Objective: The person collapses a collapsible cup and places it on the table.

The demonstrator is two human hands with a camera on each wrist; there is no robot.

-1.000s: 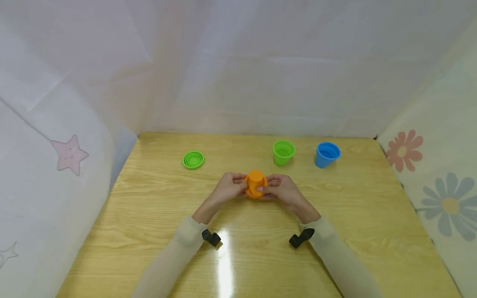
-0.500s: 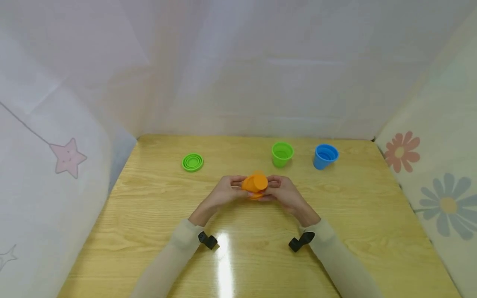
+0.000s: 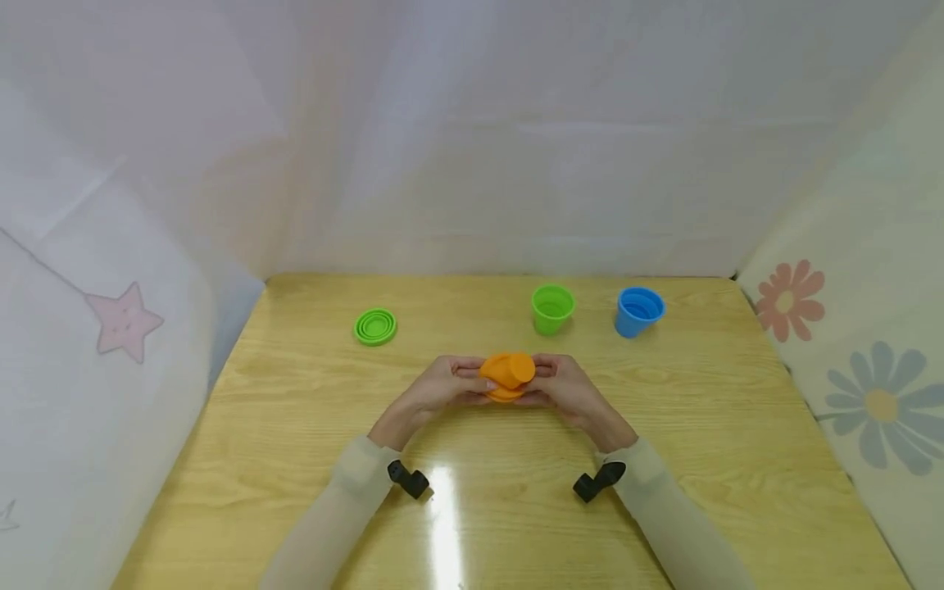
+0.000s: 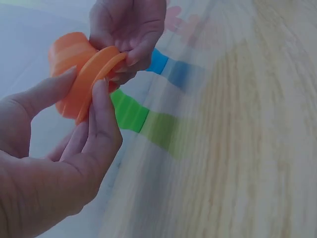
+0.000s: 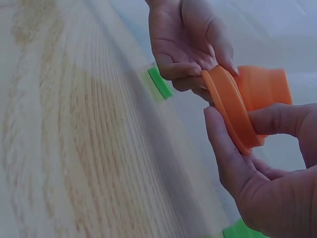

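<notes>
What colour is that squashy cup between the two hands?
The cup is plain orange; it shows best in the left wrist view.

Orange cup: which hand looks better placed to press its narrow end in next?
Probably the right hand. In the head view, the narrow end of the orange cup leans toward it, while the left hand grips the opposite side. The margin is slim: both hands hold the cup.

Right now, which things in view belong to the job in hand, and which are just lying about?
Job in hand:
orange cup
left hand and right hand, both gripping it

Seemingly just lying about, as neither hand touches them:
flattened green cup
standing green cup
blue cup
</notes>
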